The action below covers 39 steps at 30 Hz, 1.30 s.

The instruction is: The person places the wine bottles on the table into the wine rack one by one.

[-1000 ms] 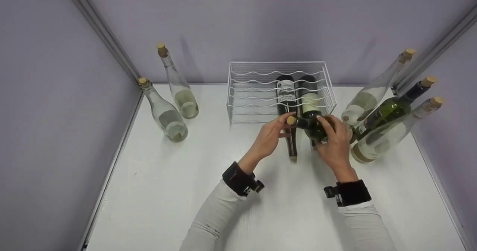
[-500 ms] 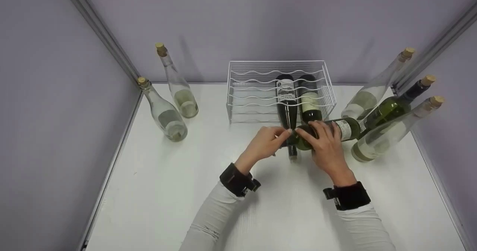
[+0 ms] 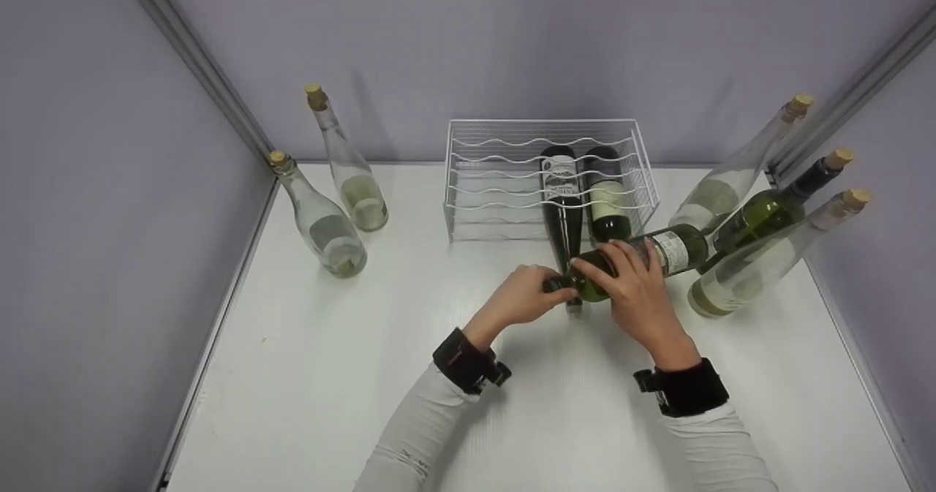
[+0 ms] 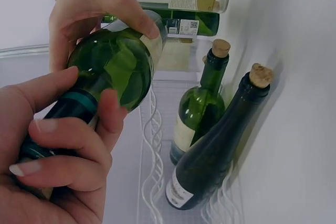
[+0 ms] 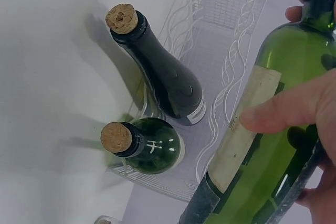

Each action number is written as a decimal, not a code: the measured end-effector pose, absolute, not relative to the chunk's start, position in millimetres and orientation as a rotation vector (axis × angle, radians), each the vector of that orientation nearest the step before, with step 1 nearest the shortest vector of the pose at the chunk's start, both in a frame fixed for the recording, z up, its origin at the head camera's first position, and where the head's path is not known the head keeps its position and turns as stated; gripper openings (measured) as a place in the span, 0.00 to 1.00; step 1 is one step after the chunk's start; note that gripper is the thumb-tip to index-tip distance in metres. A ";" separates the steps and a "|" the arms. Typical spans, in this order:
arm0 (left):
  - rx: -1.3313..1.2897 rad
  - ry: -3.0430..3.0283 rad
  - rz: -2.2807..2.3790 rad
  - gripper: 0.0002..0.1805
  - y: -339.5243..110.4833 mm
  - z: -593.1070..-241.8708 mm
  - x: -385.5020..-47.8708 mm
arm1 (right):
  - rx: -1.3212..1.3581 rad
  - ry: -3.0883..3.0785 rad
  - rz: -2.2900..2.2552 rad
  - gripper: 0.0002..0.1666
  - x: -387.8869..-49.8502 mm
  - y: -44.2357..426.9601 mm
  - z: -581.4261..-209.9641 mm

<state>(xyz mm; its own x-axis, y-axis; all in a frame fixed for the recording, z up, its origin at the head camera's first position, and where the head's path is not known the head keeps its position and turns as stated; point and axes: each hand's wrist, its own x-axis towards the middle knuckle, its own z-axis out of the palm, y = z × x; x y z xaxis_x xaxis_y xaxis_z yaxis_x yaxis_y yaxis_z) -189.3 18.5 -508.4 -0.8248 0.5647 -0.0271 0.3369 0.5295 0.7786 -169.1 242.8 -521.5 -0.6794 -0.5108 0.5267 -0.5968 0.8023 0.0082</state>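
My right hand [image 3: 642,302] grips the body of a green wine bottle [image 3: 680,249], which lies sideways above the table with its base to the right. The fingers of my left hand [image 3: 519,296] curl round the bottle's dark neck in the left wrist view, hiding most of its mouth end. A pale label shows under the right thumb in the right wrist view. Behind the hands stands a white wire rack [image 3: 472,207]. Two corked bottles lie in its right part, necks toward me: a dark bottle [image 3: 561,218] and a green bottle [image 3: 607,210].
Two clear corked bottles, a rear one [image 3: 358,185] and a front one [image 3: 329,236], stand at the left. On the right, a green corked bottle [image 3: 775,214] stands between two clear corked ones, close to the held bottle's base. Walls [image 3: 409,53] enclose the table.
The held bottle has turned, its neck swinging toward me and its base to the right. My left hand, earlier beside the cork, now holds the neck; my right hand has shifted along the body.
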 end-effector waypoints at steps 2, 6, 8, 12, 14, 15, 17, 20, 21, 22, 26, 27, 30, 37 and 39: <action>0.752 2.511 1.200 0.15 18.7 -511.4 -187.3 | 0.826 -2.467 0.223 0.59 -168.4 242.9 -522.1; 0.752 2.520 1.252 0.14 17.9 -516.5 -182.8 | 0.838 -2.474 0.206 0.60 -167.0 242.5 -522.4; 0.744 2.511 1.284 0.14 16.8 -518.6 -180.3 | 0.844 -2.475 0.189 0.60 -166.5 242.2 -522.7; 0.718 2.490 1.341 0.14 13.3 -522.2 -175.0 | 0.871 -2.489 0.164 0.61 -164.4 240.7 -521.6; 0.706 2.489 1.365 0.14 11.0 -523.8 -172.1 | 0.882 -2.507 0.167 0.61 -163.2 239.8 -520.6; 0.703 2.492 1.379 0.14 9.5 -525.1 -170.7 | 0.887 -2.514 0.170 0.60 -162.7 239.2 -520.5; 0.690 2.488 1.406 0.14 6.2 -527.3 -167.4 | 0.896 -2.533 0.182 0.58 -161.7 237.8 -519.8; 0.669 2.475 1.457 0.14 1.7 -531.6 -163.0 | 0.900 -2.556 0.205 0.57 -161.2 235.8 -519.7; 0.658 2.472 1.475 0.15 0.2 -533.4 -161.5 | 0.905 -2.559 0.218 0.56 -161.2 235.1 -519.4; 0.646 2.466 1.491 0.15 -1.1 -534.5 -160.2 | 0.909 -2.568 0.232 0.56 -161.2 234.6 -518.9; 0.616 2.468 1.551 0.16 -5.4 -538.9 -156.5 | 0.940 -2.574 0.305 0.57 -162.3 232.6 -517.5; 0.612 2.469 1.559 0.16 -6.3 -539.5 -155.8 | 0.949 -2.572 0.331 0.56 -162.6 232.1 -517.1; 0.598 2.475 1.573 0.17 -9.1 -541.8 -154.3 | 0.962 -2.559 0.418 0.53 -162.9 231.3 -516.3; 0.469 2.459 1.605 0.19 -19.6 -546.8 -151.4 | 0.847 -2.539 0.622 0.40 -160.5 234.4 -519.4; 0.431 2.445 1.617 0.18 -23.5 -548.4 -150.4 | 0.797 -2.548 0.652 0.37 -159.7 236.5 -522.0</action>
<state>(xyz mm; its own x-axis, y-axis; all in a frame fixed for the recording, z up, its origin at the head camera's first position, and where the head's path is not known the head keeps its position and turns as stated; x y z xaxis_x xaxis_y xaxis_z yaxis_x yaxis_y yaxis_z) -150.4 -23.5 -548.4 -0.9421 0.3353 0.0109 0.1412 0.3669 0.9195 -159.7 236.5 -522.0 -0.7620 -0.4263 0.4875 -0.6080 0.7301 -0.3118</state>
